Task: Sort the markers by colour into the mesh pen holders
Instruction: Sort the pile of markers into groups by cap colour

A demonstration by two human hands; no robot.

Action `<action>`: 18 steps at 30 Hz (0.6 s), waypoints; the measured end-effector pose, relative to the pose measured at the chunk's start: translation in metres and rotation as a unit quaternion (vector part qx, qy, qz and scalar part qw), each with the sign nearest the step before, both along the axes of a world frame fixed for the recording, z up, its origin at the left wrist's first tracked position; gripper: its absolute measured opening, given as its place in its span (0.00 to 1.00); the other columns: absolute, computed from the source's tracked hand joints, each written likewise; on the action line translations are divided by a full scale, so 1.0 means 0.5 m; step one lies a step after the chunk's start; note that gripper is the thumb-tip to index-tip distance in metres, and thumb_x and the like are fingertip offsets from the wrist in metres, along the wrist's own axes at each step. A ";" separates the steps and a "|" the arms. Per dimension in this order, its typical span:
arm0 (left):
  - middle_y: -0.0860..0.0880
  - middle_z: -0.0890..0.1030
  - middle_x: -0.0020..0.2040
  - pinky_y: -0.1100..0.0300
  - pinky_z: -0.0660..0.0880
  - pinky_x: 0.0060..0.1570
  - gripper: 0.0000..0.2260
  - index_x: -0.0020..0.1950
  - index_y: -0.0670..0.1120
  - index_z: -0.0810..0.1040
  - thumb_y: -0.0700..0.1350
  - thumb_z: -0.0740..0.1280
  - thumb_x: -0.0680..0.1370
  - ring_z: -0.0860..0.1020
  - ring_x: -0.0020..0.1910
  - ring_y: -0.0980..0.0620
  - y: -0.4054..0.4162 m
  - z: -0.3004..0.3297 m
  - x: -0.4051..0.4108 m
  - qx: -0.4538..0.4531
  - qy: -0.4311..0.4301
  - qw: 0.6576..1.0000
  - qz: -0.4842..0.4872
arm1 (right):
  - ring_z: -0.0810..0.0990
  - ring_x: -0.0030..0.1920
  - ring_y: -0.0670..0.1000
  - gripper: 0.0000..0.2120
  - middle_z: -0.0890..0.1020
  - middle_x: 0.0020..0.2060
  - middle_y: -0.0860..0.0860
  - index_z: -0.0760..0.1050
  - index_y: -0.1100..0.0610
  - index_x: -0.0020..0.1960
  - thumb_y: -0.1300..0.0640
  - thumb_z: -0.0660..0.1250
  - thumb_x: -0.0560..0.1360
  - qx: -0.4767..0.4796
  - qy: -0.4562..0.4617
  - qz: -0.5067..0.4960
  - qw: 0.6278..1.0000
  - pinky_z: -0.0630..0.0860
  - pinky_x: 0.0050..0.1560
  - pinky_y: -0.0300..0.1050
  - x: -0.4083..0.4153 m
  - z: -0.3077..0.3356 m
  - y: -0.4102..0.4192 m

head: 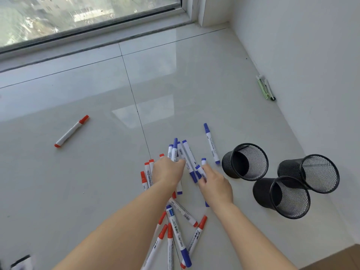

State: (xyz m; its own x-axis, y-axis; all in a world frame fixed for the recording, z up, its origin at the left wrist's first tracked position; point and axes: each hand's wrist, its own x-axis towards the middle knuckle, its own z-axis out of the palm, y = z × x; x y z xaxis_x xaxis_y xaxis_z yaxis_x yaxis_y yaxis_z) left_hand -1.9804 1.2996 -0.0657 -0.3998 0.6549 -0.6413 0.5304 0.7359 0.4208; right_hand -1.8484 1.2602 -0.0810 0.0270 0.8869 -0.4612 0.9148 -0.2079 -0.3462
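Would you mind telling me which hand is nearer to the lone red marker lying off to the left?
Left. The left hand lies right of the lone red marker, gripping blue markers; the right hand is farther right, beside the mesh holders.

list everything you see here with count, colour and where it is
mesh pen holders: three, black, on the floor at right, apparently empty
blue markers: several, white barrels, one lying alone by the holders, the rest in the pile
red markers: several, white barrels, one alone at far left, the rest in the pile
clip-like item: one, green and white, by the right wall
window: one, top of view
left hand: grips blue markers
right hand: holds blue markers
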 end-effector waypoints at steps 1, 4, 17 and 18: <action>0.49 0.72 0.31 0.63 0.66 0.24 0.10 0.43 0.44 0.72 0.51 0.64 0.74 0.71 0.27 0.54 0.004 0.002 -0.004 0.007 -0.004 1.000 -0.001 | 0.76 0.46 0.59 0.23 0.78 0.47 0.56 0.66 0.49 0.68 0.57 0.58 0.74 0.002 0.025 -0.010 1.000 0.67 0.39 0.46 0.001 0.007 0.006; 0.50 0.71 0.30 0.62 0.65 0.24 0.09 0.41 0.46 0.73 0.51 0.63 0.74 0.69 0.26 0.53 0.022 0.006 -0.014 0.030 -0.004 1.000 -0.001 | 0.75 0.41 0.59 0.10 0.79 0.40 0.56 0.75 0.56 0.52 0.58 0.60 0.72 0.021 0.119 -0.081 0.989 0.70 0.38 0.47 0.003 0.029 0.026; 0.50 0.71 0.38 0.58 0.72 0.26 0.17 0.56 0.46 0.67 0.54 0.66 0.74 0.72 0.32 0.52 0.040 -0.018 0.032 0.008 -0.070 0.994 0.085 | 0.68 0.39 0.57 0.22 0.72 0.51 0.58 0.61 0.54 0.71 0.61 0.55 0.77 0.076 0.024 -0.097 0.992 0.63 0.37 0.46 -0.017 0.054 0.141; 0.50 0.71 0.39 0.56 0.74 0.27 0.20 0.56 0.47 0.67 0.56 0.68 0.72 0.72 0.33 0.52 0.041 -0.018 0.039 0.001 -0.080 0.992 0.100 | 0.67 0.38 0.57 0.21 0.71 0.52 0.59 0.61 0.55 0.70 0.61 0.54 0.77 0.078 0.017 -0.099 0.992 0.62 0.36 0.46 -0.018 0.053 0.148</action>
State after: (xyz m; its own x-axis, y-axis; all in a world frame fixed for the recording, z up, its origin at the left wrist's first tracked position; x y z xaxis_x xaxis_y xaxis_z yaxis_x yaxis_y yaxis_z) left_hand -1.9608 1.3199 -0.0748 -0.4151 0.5739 -0.7060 0.3010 0.8189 0.4887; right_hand -1.8575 1.3340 -0.0544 0.1943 0.9267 -0.3218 0.8484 -0.3234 -0.4190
